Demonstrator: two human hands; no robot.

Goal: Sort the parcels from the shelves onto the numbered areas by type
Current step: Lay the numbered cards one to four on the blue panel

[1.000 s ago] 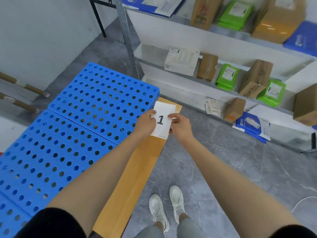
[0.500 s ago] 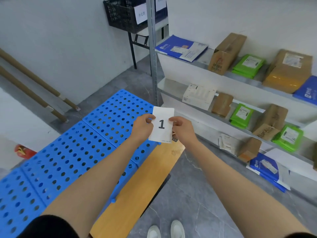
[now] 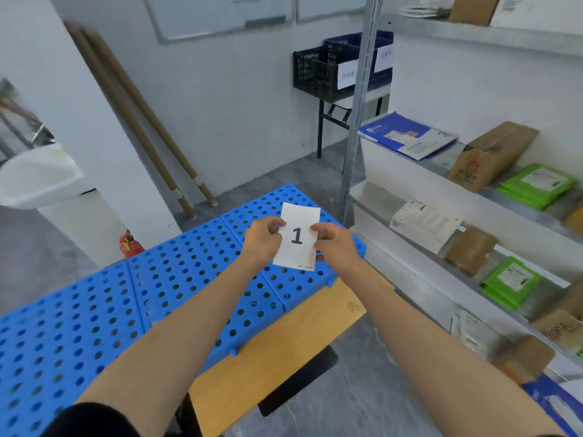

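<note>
A white card printed "1" [image 3: 296,238] is held up in front of me over the blue perforated pallet [image 3: 126,313]. My left hand [image 3: 263,242] pinches its left edge and my right hand [image 3: 336,247] pinches its right edge. On the metal shelves [image 3: 448,222] to the right lie parcels: a blue-and-white mailer [image 3: 407,138], brown cardboard boxes [image 3: 490,154], green bags [image 3: 536,186] and a white box [image 3: 424,222].
A wooden board [image 3: 277,351] lies along the pallet's near edge on the grey floor. Two long cardboard tubes [image 3: 142,121] lean on the wall. Black and blue crates [image 3: 334,70] sit on a small table behind the shelf post. A red extinguisher [image 3: 129,244] stands left.
My view has tilted up from the floor toward the wall and shelves. Both hands keep pinching the "1" card, now lifted away from the wooden board and held over the pallet's far part.
</note>
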